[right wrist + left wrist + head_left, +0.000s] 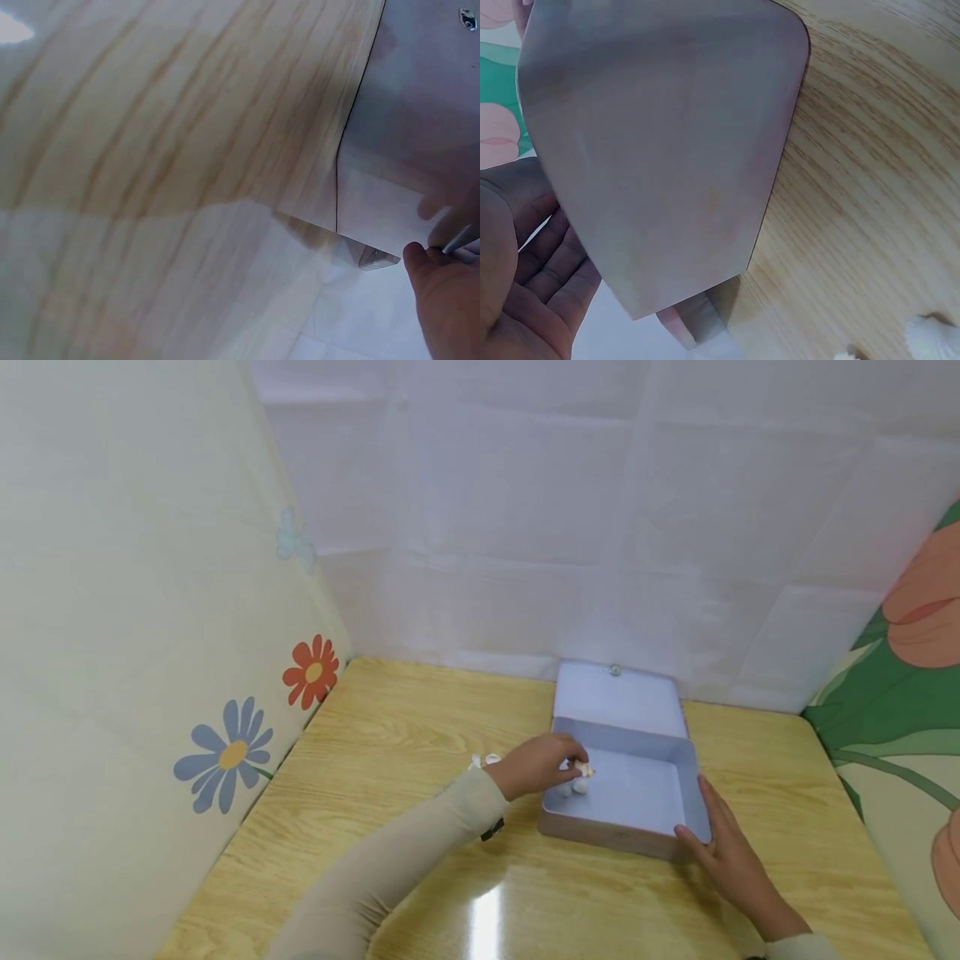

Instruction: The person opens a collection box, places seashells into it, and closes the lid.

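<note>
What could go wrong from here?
The small shell pinched in the left hand could slip and knock the white pieces in the box. The right hand holds the box's right side, so a tug there might shift it. White shells on the table, close beside the left wrist, could get brushed.

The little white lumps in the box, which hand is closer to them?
Left. The left hand pinches a small pale thing close by the white lumps, on the left side of the box. The right hand is farther away, gripping the right front corner.
</note>
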A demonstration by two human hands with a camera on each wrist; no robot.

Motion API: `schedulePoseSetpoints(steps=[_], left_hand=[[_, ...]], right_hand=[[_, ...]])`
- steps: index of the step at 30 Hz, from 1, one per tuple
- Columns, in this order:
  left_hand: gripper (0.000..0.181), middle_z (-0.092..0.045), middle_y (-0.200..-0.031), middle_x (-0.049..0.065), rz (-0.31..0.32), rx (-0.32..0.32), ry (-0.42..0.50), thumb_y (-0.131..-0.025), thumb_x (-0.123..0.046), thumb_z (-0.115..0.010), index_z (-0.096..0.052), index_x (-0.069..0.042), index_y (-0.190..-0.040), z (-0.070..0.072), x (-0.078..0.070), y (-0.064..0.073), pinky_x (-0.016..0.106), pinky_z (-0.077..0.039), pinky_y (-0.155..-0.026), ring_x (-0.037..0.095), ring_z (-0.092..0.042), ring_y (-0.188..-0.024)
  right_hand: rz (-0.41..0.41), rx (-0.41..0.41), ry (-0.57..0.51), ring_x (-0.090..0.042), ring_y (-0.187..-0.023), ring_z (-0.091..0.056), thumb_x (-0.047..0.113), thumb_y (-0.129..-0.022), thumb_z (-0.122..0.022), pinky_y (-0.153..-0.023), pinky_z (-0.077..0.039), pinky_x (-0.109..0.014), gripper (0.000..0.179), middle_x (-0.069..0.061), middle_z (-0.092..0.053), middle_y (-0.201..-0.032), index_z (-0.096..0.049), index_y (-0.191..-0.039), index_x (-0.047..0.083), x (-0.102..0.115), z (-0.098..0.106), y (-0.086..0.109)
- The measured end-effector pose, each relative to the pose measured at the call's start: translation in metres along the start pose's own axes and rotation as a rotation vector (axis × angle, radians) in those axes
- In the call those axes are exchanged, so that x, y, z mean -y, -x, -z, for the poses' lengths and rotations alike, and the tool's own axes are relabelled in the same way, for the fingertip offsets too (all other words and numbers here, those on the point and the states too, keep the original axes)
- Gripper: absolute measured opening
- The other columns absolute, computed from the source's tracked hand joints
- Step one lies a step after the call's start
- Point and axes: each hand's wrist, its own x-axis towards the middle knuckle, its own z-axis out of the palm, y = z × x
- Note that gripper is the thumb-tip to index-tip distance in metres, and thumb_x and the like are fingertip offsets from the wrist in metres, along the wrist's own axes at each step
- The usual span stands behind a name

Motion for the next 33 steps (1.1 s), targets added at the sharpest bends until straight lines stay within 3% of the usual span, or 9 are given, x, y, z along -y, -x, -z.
schedulePoseSetpoints(steps=[10,18,27,33], left_hand=[[0.022,-0.066,-0.108,-0.001,0.006,0.015,-0.017,-0.094,-0.02,-0.067,-0.071,-0.011,-0.114,-0.001,-0.001,0.001,0.018,-0.048,-0.086,0.009,-0.061,-0.1],[0.022,-0.066,-0.11,-0.001,0.023,-0.009,-0.011,-0.096,-0.018,-0.065,-0.07,-0.011,-0.115,0.002,0.002,0.005,0.02,-0.049,-0.087,0.011,-0.062,-0.101],[0.021,-0.068,-0.111,0.001,0.084,-0.088,0.013,-0.097,-0.017,-0.062,-0.069,-0.009,-0.116,0.018,0.017,0.014,0.025,-0.049,-0.09,0.012,-0.062,-0.102],[0.02,-0.067,-0.11,0.003,0.125,-0.177,0.037,-0.096,-0.016,-0.064,-0.069,-0.009,-0.114,0.026,0.035,0.026,0.029,-0.051,-0.088,0.015,-0.063,-0.1]], right_hand=[[0.002,0.004,-0.007,-0.054,-0.136,-0.02,0.026,-0.095,-0.065,-0.103,-0.023,-0.071,0.088,-0.03,-0.017,-0.155,-0.005,-0.158,0.017,0.0,-0.002,0.001],[0.009,0.001,0.0,-0.054,-0.137,-0.02,0.026,-0.096,-0.065,-0.104,-0.022,-0.07,0.087,-0.029,-0.017,-0.155,-0.005,-0.158,0.016,0.001,-0.002,0.001],[0.033,-0.015,-0.002,-0.054,-0.136,-0.021,0.024,-0.095,-0.065,-0.105,-0.021,-0.069,0.087,-0.03,-0.018,-0.154,-0.006,-0.158,0.016,0.0,-0.001,0.002],[0.041,-0.02,0.001,-0.054,-0.137,-0.021,0.024,-0.095,-0.065,-0.105,-0.02,-0.069,0.086,-0.03,-0.018,-0.155,-0.007,-0.158,0.014,-0.001,0.0,0.002]])
